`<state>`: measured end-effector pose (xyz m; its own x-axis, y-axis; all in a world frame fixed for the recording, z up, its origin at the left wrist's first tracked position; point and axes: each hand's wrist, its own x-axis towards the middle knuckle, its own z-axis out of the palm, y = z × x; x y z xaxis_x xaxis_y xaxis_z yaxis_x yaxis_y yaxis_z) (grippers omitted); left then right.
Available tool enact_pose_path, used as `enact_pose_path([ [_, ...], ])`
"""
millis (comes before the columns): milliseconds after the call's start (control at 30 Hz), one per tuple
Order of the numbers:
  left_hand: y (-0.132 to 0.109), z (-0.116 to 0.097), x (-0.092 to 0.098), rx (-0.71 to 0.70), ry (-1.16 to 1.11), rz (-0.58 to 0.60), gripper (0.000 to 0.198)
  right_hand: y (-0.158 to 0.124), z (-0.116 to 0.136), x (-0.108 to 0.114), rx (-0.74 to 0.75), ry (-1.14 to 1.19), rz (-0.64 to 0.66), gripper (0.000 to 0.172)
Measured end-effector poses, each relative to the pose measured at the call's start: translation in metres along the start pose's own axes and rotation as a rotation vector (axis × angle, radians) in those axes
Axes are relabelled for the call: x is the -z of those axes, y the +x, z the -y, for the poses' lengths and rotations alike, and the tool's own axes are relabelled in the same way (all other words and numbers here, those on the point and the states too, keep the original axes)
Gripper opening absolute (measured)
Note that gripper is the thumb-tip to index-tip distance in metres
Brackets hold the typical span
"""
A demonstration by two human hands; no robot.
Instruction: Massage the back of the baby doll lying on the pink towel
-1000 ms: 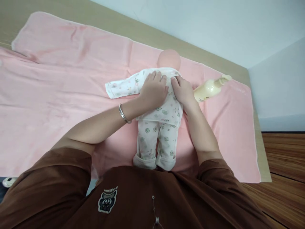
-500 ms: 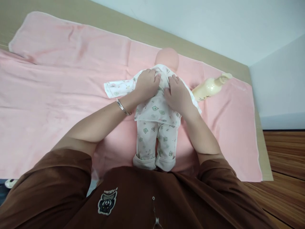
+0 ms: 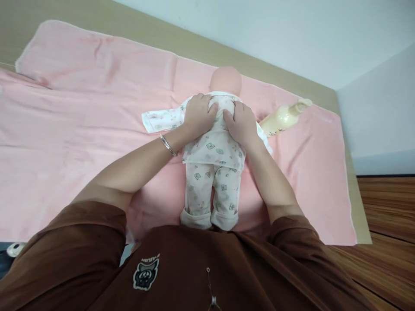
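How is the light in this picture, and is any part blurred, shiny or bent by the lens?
Head view: soft, even light, no glare; only faint shadows beside the left hand and right hand on the doll; everything looks sharp; the right border of the pink towel seems slightly bowed.

The person wears a dark brown short-sleeved shirt (image 3: 181, 276) whose loose sleeves (image 3: 65, 242) leave the forearms bare. A small chest patch (image 3: 146, 273) shows a cartoon animal face with white lettering. A thin cord (image 3: 210, 283) with small metal beads hangs down the front. A slim silver bangle (image 3: 168, 145) rings the wrist of the left hand (image 3: 198, 114).
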<state>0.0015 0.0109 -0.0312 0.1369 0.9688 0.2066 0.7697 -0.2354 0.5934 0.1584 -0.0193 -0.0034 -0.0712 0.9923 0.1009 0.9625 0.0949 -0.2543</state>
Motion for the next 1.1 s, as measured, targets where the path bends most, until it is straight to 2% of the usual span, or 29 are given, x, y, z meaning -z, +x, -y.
enact_pose_path([
  [200,0.004,0.007,-0.003,-0.028,0.010,-0.019,0.035,0.000,0.004,-0.001,-0.051,-0.061,0.005,0.053],
  [333,0.007,0.014,-0.007,-0.046,0.043,-0.013,0.042,-0.001,0.005,0.000,-0.053,-0.056,0.006,0.050],
  [667,0.011,0.026,-0.014,-0.051,-0.056,-0.050,0.044,-0.002,0.004,-0.003,-0.034,-0.074,-0.010,0.049],
  [867,0.005,0.009,-0.006,-0.033,-0.006,-0.041,0.027,-0.002,-0.001,-0.001,-0.034,-0.052,0.005,0.053],
  [1100,-0.002,-0.008,0.008,-0.004,0.079,0.052,0.040,-0.004,-0.006,-0.001,-0.001,-0.031,-0.027,0.060],
])
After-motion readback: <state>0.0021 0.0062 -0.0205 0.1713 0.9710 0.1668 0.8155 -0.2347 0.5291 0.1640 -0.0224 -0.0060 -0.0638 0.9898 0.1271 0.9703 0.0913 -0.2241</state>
